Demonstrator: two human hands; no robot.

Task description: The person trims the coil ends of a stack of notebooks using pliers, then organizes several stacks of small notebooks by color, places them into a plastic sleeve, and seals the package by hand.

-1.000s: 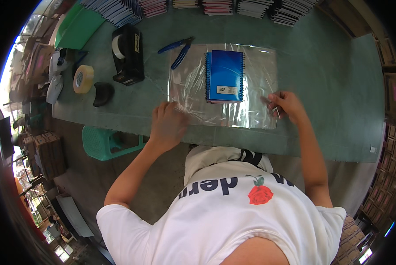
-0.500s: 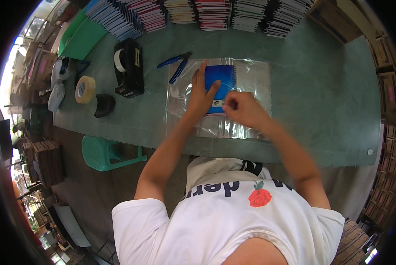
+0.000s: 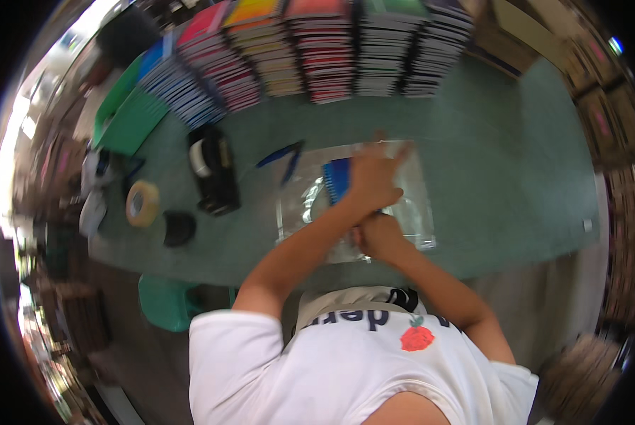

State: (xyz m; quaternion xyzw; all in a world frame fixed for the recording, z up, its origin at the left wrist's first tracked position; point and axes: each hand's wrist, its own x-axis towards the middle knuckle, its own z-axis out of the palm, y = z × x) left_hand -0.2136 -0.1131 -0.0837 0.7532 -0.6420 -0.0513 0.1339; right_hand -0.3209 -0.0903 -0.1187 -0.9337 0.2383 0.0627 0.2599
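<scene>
A blue spiral notebook (image 3: 337, 178) lies over a clear plastic sheet or sleeve (image 3: 303, 212) on the green table, its wire coil on the left side. Across the notebook's right part stretches my left hand (image 3: 375, 178), fingers spread and blurred by motion, hiding much of the cover. Just below it, my right hand (image 3: 382, 237) is closed at the notebook's near edge, seemingly pinching it; its fingertips are partly hidden. Left of the sheet lie blue-handled pliers or cutters (image 3: 289, 159), with their handles apart.
Tall stacks of notebooks (image 3: 321, 60) line the table's far side. Leftward stand a black tape dispenser (image 3: 215, 170), a tape roll (image 3: 142, 203), a dark curved piece (image 3: 179, 228) and a green bin (image 3: 130, 117). A cardboard box (image 3: 505, 42) sits far right; a green stool (image 3: 165, 301) is below.
The notebook's coil has gone from its right side to its left. My left hand has moved right across the cover, and my right hand is now below it. The view has tilted up.
</scene>
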